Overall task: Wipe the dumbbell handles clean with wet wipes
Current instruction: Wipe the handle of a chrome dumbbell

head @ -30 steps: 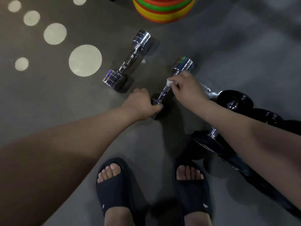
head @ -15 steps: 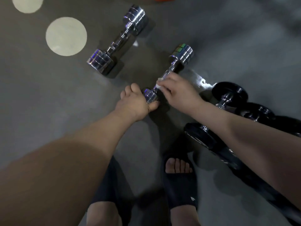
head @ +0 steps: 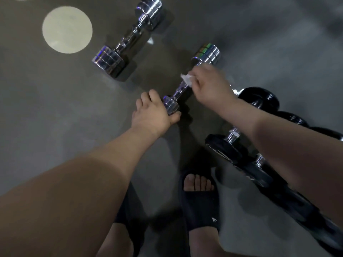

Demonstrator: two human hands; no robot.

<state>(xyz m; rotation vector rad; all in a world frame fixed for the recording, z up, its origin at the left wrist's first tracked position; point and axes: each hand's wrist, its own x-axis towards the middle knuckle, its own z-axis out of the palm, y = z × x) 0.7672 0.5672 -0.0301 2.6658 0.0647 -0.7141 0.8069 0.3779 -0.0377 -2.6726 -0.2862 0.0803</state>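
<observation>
Chrome dumbbell (head: 182, 88) lay at frame centre. We curled the left grip (head: 154, 115) round its near head; the right grip (head: 209, 86) pinched the wet wipe (head: 186, 79) on its handle (head: 178, 92). We judged wiping under way; the next stroke would need firm bracing.

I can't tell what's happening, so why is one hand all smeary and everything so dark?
In the head view the room is dim, so the black dumbbells sink into shadow; the right hand and its wet wipe are smeared by motion blur, while the left hand looks sharper; the chrome dumbbell catches glints and a rainbow reflection on its far end.
</observation>
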